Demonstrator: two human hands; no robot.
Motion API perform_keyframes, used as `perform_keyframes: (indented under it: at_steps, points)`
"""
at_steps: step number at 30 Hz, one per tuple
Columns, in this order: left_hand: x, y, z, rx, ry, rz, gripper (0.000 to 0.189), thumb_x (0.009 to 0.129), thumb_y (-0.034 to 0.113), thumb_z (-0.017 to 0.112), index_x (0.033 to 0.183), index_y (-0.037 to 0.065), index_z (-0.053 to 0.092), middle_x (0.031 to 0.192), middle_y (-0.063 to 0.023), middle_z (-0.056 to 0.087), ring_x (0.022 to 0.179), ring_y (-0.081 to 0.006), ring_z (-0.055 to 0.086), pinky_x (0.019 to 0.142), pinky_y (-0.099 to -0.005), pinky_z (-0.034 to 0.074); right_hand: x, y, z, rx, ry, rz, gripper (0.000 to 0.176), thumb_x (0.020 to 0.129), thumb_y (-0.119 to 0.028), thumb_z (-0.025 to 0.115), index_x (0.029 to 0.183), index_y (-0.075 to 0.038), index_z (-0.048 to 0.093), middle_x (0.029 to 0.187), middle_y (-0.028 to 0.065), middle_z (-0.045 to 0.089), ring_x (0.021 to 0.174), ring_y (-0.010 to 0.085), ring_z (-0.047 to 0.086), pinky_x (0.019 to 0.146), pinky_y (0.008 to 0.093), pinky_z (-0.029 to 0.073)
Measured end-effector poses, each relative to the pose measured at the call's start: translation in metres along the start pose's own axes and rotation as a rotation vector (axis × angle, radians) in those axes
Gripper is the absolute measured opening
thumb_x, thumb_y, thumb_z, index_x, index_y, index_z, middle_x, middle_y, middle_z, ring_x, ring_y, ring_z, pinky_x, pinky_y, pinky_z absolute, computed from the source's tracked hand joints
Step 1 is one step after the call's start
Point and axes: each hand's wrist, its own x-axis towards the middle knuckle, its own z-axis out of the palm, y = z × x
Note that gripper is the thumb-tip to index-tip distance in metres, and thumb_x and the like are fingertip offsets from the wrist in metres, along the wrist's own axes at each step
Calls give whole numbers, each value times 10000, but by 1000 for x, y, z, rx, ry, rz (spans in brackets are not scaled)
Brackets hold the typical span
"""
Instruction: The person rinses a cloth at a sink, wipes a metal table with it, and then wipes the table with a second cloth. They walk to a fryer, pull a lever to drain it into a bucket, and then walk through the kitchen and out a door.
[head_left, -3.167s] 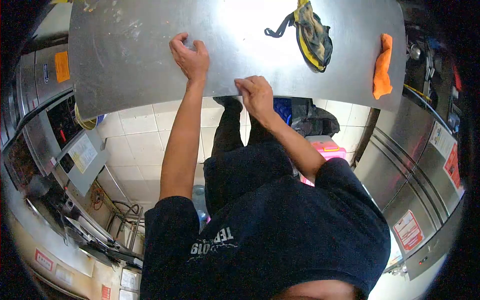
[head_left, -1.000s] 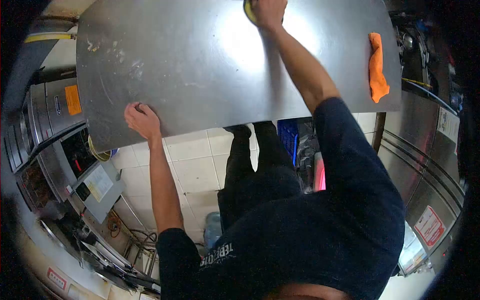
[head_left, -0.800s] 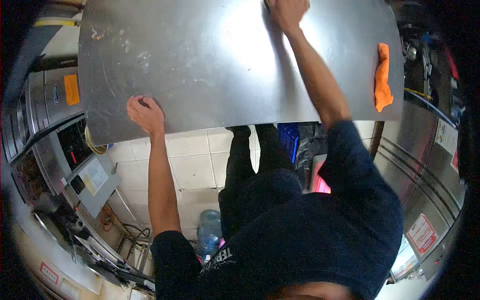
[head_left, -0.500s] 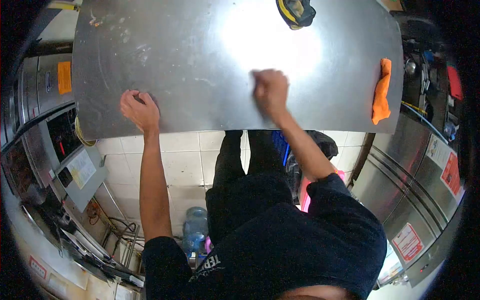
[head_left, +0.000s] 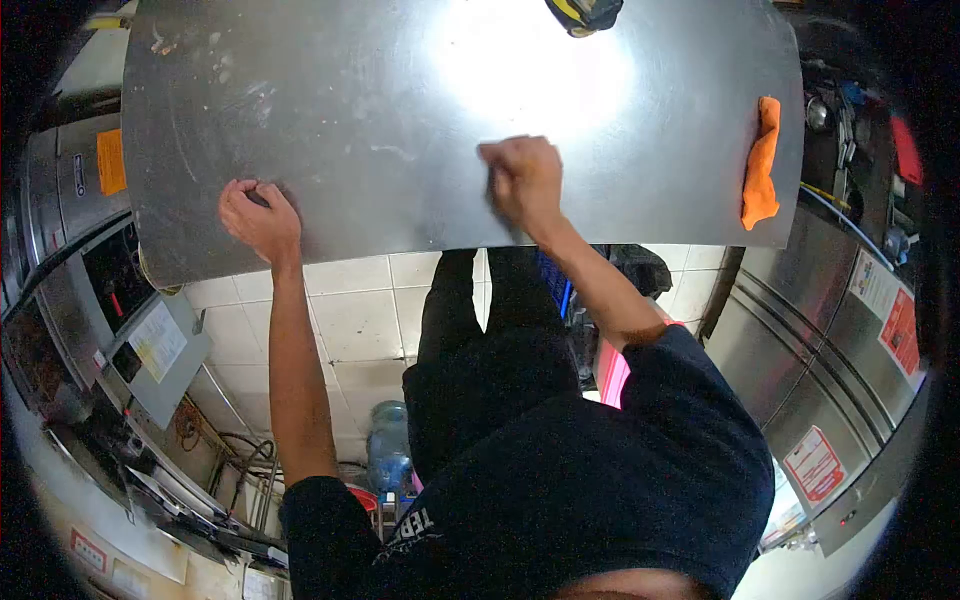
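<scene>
My left hand (head_left: 260,218) rests near the front left of a steel table (head_left: 340,110). Its fingers are curled in loosely, with a dark gap by the thumb and nothing visible in it. Farther right, my right hand (head_left: 527,185) is closed in a fist over the table near its front middle, slightly blurred. Whether anything sits inside that fist is hidden. An orange cloth (head_left: 762,165) lies along the table's right side, apart from both hands. At the far edge of the view is a black and yellow item (head_left: 585,14), partly cut off.
Steel cabinets (head_left: 810,350) stand on the right, and equipment with a grey panel (head_left: 160,350) on the left. Below the table's front edge, a blue water jug (head_left: 388,445) is on the tiled floor. A pink object (head_left: 612,375) shows beside my right arm.
The view has shifted slightly, so the table and the items on it sit a little left and higher. Both hands keep their closed shape and nearly the same places on the table.
</scene>
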Motion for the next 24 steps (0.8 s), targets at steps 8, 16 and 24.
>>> perform_keyframes:
  at_steps: [8,16,24]
  points:
    - [0,2,-1,32,-13,-28,170,831,138,535,961,29,520,1132,-188,480,1100,-338,442,934,-484,324,3,0,0,15,52,72,163,694,-26,608,810,-118,676,678,74,602,651,273,536,630,401,385]
    - [2,4,-2,13,0,-28,167,824,126,532,956,25,523,1128,-194,486,1106,-345,441,939,-479,325,-16,-14,2,67,-16,28,198,687,-31,594,845,-125,666,741,73,614,698,277,553,647,407,392]
    - [1,3,0,34,24,-36,164,828,126,523,954,20,525,1134,-194,489,1117,-341,439,942,-484,322,-2,-10,1,-22,25,169,217,687,-30,592,851,-151,666,746,45,600,721,267,533,647,396,382]
